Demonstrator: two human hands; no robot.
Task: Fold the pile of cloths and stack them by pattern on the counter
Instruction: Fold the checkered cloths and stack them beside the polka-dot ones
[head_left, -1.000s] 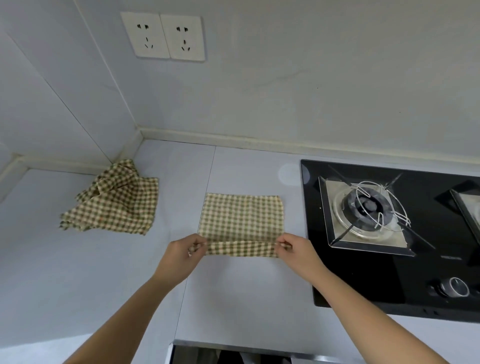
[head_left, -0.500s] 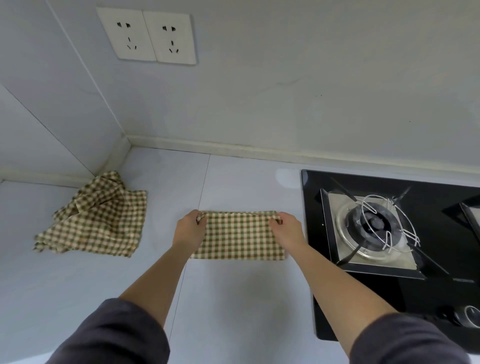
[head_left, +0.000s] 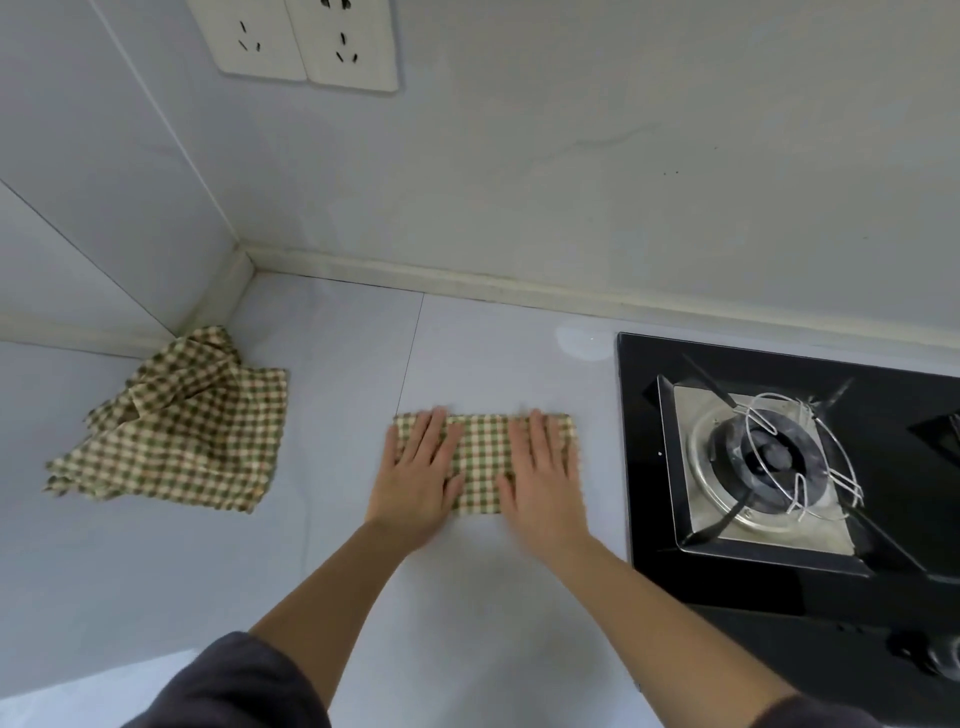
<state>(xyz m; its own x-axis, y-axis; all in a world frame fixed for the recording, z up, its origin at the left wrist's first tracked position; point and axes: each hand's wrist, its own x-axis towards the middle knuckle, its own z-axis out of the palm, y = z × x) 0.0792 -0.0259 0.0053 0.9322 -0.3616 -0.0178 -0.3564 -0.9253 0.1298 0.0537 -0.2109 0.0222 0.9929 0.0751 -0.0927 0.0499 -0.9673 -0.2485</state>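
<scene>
Pressing the left hand (head_left: 421, 473) flat on the left half of the folded cloth (head_left: 480, 462), palm down, fingers straight and slightly spread, gripping nothing. Doing the same with the right hand (head_left: 543, 478) on the right half, fingers straight and closer together, tips reaching the far edge, nothing pinched or held; a little blurred near the wrist. Between the two hands, a bare strip of green-and-cream check. Thumbs turned inward toward each other, not touching. Under the palms, a narrow rectangle of cloth lying crosswise on the pale counter (head_left: 311, 545), near edge partly hidden by the heels of both hands, right end near the black stove (head_left: 644, 467) but apart from it. Well to the left, close to the corner of the walls, a loose pile of cloths (head_left: 176, 436) in the same check, crumpled and unfolded, touched by neither hand. On the stove, a round burner (head_left: 769, 457) in a metal tray. High on the back wall, a double socket (head_left: 311, 41). At the bottom of the view, dark sleeves (head_left: 234, 686) pushed up, both forearms bare.
</scene>
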